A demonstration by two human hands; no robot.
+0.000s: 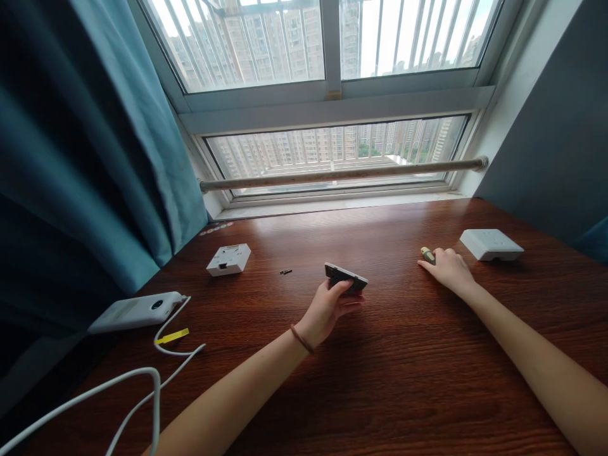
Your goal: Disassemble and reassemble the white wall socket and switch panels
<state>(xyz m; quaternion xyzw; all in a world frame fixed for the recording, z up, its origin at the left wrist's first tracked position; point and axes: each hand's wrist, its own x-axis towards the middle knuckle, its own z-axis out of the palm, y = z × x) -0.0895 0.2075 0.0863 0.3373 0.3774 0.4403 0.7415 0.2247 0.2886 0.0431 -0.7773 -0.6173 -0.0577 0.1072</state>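
My left hand [331, 310] is closed on a small flat wall-socket-like panel [346, 277], raised a little above the wooden table. The panel has a dark back and a pale edge; its front is turned away. At the right, my right hand [449, 271] rests on the table, its fingers closed round a screwdriver [428, 255] with a yellow-and-grey handle. The tool's shaft is hidden. Close to that hand sits a white box [491, 244]. A few small screws [285, 272] lie left of the panel, and beyond them stands another white box [228, 259] with openings.
A white power strip [137, 311] lies at the table's left edge by the blue curtain [156, 158]. Its white cable [156, 380], with a yellow tag [173, 336], loops at the front left. A window with a horizontal pipe [342, 174] borders the table's [380, 392] far side.
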